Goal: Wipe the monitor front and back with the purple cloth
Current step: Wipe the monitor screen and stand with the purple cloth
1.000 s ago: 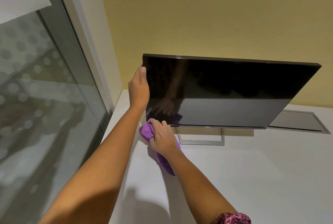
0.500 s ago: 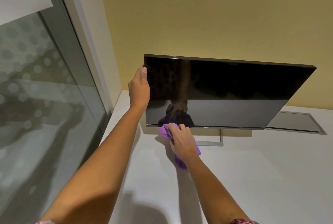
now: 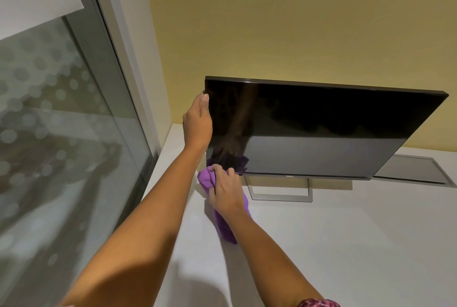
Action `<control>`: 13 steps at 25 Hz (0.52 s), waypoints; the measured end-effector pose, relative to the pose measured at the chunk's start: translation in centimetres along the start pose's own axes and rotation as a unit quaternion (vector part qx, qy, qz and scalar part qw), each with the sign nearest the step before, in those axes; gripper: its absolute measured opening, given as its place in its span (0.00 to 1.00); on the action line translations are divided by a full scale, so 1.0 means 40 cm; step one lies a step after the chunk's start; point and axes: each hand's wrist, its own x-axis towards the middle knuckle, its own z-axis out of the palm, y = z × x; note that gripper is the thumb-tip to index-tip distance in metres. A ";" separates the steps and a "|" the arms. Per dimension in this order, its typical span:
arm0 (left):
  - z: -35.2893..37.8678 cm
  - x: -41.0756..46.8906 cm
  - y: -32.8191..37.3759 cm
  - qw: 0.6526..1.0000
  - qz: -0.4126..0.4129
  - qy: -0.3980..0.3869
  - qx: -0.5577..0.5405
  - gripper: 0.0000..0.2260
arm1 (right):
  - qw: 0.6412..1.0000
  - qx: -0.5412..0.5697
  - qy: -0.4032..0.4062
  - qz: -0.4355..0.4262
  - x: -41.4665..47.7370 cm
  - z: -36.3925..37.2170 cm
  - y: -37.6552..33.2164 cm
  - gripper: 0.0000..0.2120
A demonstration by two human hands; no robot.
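A black flat monitor (image 3: pixel 321 131) stands on a silver frame stand (image 3: pixel 280 194) on the white desk (image 3: pixel 346 245); its screen is dark and tilted. My left hand (image 3: pixel 197 121) holds the monitor's left edge, thumb on the front. My right hand (image 3: pixel 226 190) grips the purple cloth (image 3: pixel 206 178) at the screen's lower left corner. The cloth's tail hangs down under my wrist. The monitor's back is hidden.
A glass partition (image 3: pixel 61 133) with a dotted pattern and a grey frame runs along the left. A yellow wall (image 3: pixel 296 22) stands behind the monitor. A grey flap (image 3: pixel 415 169) is set into the desk at the back right.
My right hand has gone with the cloth along the screen's bottom edge, first to the right, then back to the lower left corner. My left hand has stayed on the left edge.
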 end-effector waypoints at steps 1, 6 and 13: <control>0.001 0.000 0.000 1.000 -0.003 0.002 0.000 0.19 | 1.000 0.000 -0.006 0.000 0.011 -0.003 -0.003 0.20; 0.009 0.002 0.003 1.000 -0.005 0.009 -0.008 0.19 | 0.999 0.016 -0.033 0.013 0.029 -0.028 0.004 0.23; 0.010 0.006 0.003 1.000 0.002 0.003 -0.015 0.19 | 0.992 0.079 -0.096 -0.033 -0.005 -0.041 0.047 0.21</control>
